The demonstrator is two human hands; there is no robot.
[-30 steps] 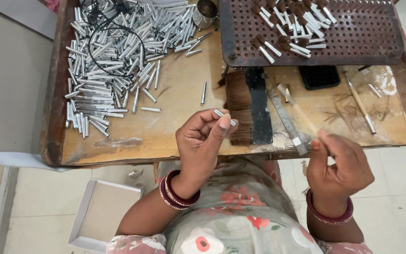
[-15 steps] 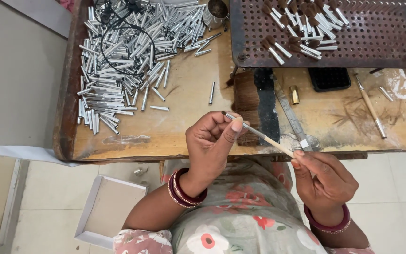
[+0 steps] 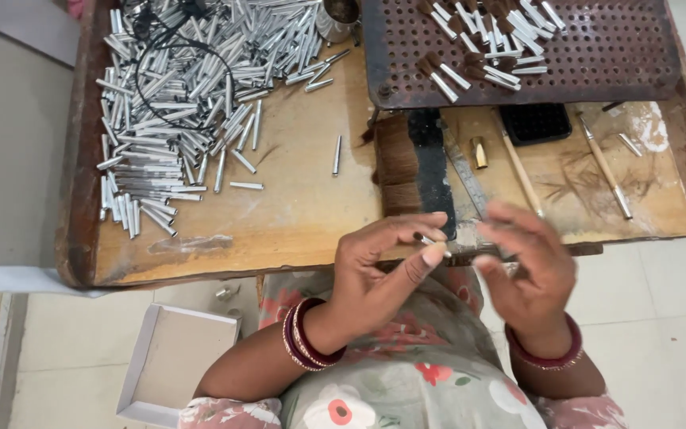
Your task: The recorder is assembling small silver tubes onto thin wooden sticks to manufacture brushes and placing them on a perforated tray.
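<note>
My left hand (image 3: pixel 383 270) pinches a small silver metal tube (image 3: pixel 426 240) between thumb and fingertips, just over the front edge of the wooden work tray (image 3: pixel 279 222). My right hand (image 3: pixel 527 274) is blurred beside it, fingers partly spread, a short gap from the tube. I cannot tell whether it holds anything. Just behind both hands lie a bundle of brown hair (image 3: pixel 397 159), a black block (image 3: pixel 432 151) and a thin metal strip (image 3: pixel 465 176).
A big pile of silver tubes (image 3: pixel 176 103) with a black cord (image 3: pixel 170 59) fills the tray's left. A rusty perforated plate (image 3: pixel 613 56) at the back right carries several bristle-tipped tubes (image 3: pixel 478 40). Wooden sticks (image 3: pixel 522 176), a brass cap (image 3: pixel 479 152) and a black box (image 3: pixel 535 123) lie nearby. A white box (image 3: pixel 176 357) sits on the floor.
A second ago the hands were apart. Half a second ago the right hand held a thin stick up to the tube. Now both hands are close together at the tray's edge and the stick is not visible.
</note>
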